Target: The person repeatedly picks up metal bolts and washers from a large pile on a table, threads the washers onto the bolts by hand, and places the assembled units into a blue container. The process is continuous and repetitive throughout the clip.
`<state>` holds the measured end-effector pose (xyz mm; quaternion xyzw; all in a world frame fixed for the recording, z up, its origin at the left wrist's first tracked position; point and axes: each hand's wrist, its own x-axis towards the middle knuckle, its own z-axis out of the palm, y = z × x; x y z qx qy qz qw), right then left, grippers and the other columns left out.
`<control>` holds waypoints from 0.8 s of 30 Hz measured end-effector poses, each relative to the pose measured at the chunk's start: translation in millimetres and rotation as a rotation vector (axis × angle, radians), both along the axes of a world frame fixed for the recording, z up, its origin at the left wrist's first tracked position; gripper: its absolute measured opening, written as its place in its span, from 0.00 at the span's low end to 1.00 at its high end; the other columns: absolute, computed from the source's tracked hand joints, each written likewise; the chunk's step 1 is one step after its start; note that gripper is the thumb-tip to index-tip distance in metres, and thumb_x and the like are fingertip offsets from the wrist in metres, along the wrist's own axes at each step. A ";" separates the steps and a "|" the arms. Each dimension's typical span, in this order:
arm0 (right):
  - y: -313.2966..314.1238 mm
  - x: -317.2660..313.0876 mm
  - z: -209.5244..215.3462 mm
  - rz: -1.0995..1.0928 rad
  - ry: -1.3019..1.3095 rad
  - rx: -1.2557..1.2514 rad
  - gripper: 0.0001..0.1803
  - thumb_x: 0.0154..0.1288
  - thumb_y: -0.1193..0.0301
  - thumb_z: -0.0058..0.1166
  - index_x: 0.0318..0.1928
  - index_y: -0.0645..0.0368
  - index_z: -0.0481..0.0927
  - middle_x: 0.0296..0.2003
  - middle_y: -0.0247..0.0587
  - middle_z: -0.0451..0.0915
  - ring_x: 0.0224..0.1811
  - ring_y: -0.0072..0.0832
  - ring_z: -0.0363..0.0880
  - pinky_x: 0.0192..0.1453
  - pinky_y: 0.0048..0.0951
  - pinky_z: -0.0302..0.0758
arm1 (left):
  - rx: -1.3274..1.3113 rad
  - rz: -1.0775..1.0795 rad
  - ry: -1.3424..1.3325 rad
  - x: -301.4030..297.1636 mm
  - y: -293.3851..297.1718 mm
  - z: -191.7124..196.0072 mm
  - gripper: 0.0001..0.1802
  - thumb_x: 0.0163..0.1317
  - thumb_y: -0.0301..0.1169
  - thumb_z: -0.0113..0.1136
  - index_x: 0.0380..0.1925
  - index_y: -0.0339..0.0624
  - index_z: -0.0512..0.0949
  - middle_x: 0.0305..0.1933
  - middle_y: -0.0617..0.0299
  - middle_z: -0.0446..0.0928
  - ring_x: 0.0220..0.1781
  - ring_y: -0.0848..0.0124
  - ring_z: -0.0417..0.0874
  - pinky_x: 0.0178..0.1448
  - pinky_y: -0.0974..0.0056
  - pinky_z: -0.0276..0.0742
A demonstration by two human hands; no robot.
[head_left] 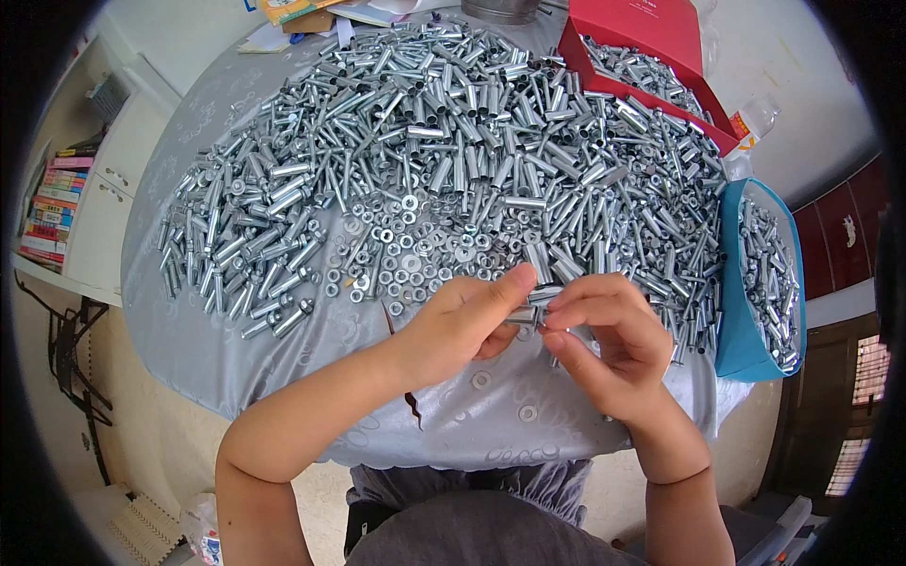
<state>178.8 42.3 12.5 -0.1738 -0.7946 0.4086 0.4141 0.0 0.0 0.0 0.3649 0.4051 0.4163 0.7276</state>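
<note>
My left hand [467,321] and my right hand [604,335] meet above the near edge of a grey-clothed table [311,358]. Between their fingertips they pinch a small silver metal sleeve bolt [536,307], held roughly level. A huge heap of silver sleeves and bolts [453,123] covers the table beyond my hands. Loose nuts and washers [406,250] lie in a patch just ahead of my left hand. Two flat washers [505,396] rest on the cloth below my hands.
A red box [651,28] holding more metal parts sits at the far right. A blue tray [746,321] full of parts stands at the right edge. White drawers and a row of books [52,208] are at the left. A plastic bottle [755,123] lies near the red box.
</note>
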 end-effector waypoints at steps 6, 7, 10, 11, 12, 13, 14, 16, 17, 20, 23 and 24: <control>1.8 -2.1 0.7 0.023 -0.006 -0.061 0.13 0.50 0.83 0.59 0.39 0.64 0.75 0.37 0.44 0.77 0.32 0.25 0.75 0.32 0.22 0.71 | 0.001 0.010 0.054 0.8 -2.0 2.5 0.31 0.65 0.56 0.39 0.11 0.46 0.64 0.14 0.73 0.55 0.18 0.81 0.53 0.22 0.73 0.50; 2.3 -1.6 1.2 0.027 -0.020 -0.057 0.13 0.50 0.82 0.59 0.39 0.64 0.75 0.37 0.43 0.77 0.32 0.25 0.75 0.32 0.22 0.71 | 0.007 0.006 0.060 1.0 -1.7 2.7 0.31 0.65 0.56 0.39 0.11 0.47 0.63 0.14 0.73 0.55 0.17 0.81 0.53 0.22 0.73 0.50; 0.6 -2.1 0.7 -0.021 0.007 -0.047 0.13 0.49 0.82 0.61 0.37 0.63 0.76 0.35 0.42 0.77 0.32 0.27 0.75 0.33 0.24 0.71 | 0.013 -0.010 0.046 -1.0 -0.3 4.5 0.32 0.65 0.56 0.38 0.08 0.48 0.61 0.12 0.72 0.53 0.16 0.80 0.52 0.21 0.72 0.49; -0.1 -2.4 0.3 -0.047 0.027 -0.043 0.13 0.48 0.81 0.61 0.37 0.62 0.76 0.35 0.42 0.77 0.32 0.27 0.75 0.34 0.25 0.71 | 0.013 -0.016 0.036 -2.7 0.4 5.0 0.33 0.65 0.57 0.37 0.07 0.48 0.59 0.12 0.72 0.53 0.15 0.80 0.52 0.21 0.72 0.48; 1.5 -1.3 0.5 -0.070 0.024 0.021 0.13 0.47 0.81 0.61 0.36 0.62 0.76 0.35 0.42 0.77 0.32 0.29 0.75 0.35 0.26 0.71 | 0.037 -0.014 -0.018 -5.5 0.7 4.2 0.33 0.65 0.57 0.36 0.06 0.49 0.57 0.11 0.72 0.52 0.14 0.79 0.52 0.21 0.71 0.48; 4.8 1.1 0.9 -0.093 0.021 0.084 0.14 0.46 0.81 0.62 0.36 0.62 0.77 0.34 0.41 0.78 0.32 0.30 0.75 0.36 0.27 0.71 | 0.060 -0.012 -0.072 -9.4 1.0 2.2 0.33 0.65 0.58 0.34 0.06 0.50 0.55 0.09 0.72 0.51 0.13 0.79 0.51 0.20 0.71 0.48; 7.4 1.8 1.5 -0.115 0.019 0.148 0.14 0.45 0.81 0.62 0.35 0.61 0.77 0.34 0.40 0.78 0.32 0.32 0.75 0.37 0.28 0.71 | 0.084 -0.010 -0.127 -13.0 1.5 0.8 0.34 0.65 0.58 0.33 0.05 0.51 0.52 0.08 0.71 0.50 0.12 0.78 0.51 0.20 0.70 0.48; 11.7 -0.6 2.6 -0.142 -0.092 0.302 0.14 0.43 0.82 0.62 0.34 0.61 0.78 0.33 0.39 0.77 0.33 0.34 0.75 0.40 0.30 0.71 | 0.136 0.029 -0.306 -18.0 3.7 -0.5 0.34 0.66 0.58 0.25 0.05 0.51 0.49 0.07 0.71 0.47 0.12 0.75 0.48 0.20 0.69 0.47; 12.5 -1.6 2.8 -0.155 -0.147 0.379 0.14 0.42 0.82 0.62 0.33 0.61 0.78 0.33 0.39 0.77 0.34 0.36 0.75 0.41 0.31 0.70 | 0.162 0.049 -0.395 -21.1 4.9 -1.2 0.34 0.66 0.57 0.21 0.05 0.52 0.48 0.06 0.71 0.46 0.12 0.73 0.46 0.20 0.68 0.46; 12.1 -7.9 -3.2 -0.138 -0.330 0.422 0.13 0.43 0.79 0.62 0.34 0.57 0.79 0.38 0.39 0.76 0.43 0.38 0.72 0.47 0.34 0.70 | 0.203 0.126 -0.502 -28.4 10.9 1.2 0.33 0.65 0.57 0.20 0.06 0.51 0.47 0.06 0.71 0.43 0.12 0.73 0.46 0.20 0.68 0.48; 8.3 -14.5 -7.1 -0.159 -0.522 0.500 0.15 0.47 0.73 0.61 0.39 0.51 0.80 0.50 0.41 0.71 0.52 0.42 0.66 0.54 0.39 0.66 | 0.205 0.180 -0.525 -32.6 12.0 4.1 0.32 0.66 0.56 0.21 0.06 0.51 0.46 0.06 0.71 0.43 0.13 0.74 0.46 0.20 0.68 0.48; 6.8 -16.4 -9.3 -0.184 -0.569 0.514 0.15 0.47 0.72 0.60 0.40 0.50 0.80 0.52 0.42 0.69 0.54 0.43 0.65 0.55 0.40 0.65 | 0.202 0.188 -0.528 -33.4 12.0 3.4 0.32 0.66 0.56 0.22 0.06 0.51 0.46 0.06 0.71 0.43 0.13 0.74 0.46 0.20 0.68 0.48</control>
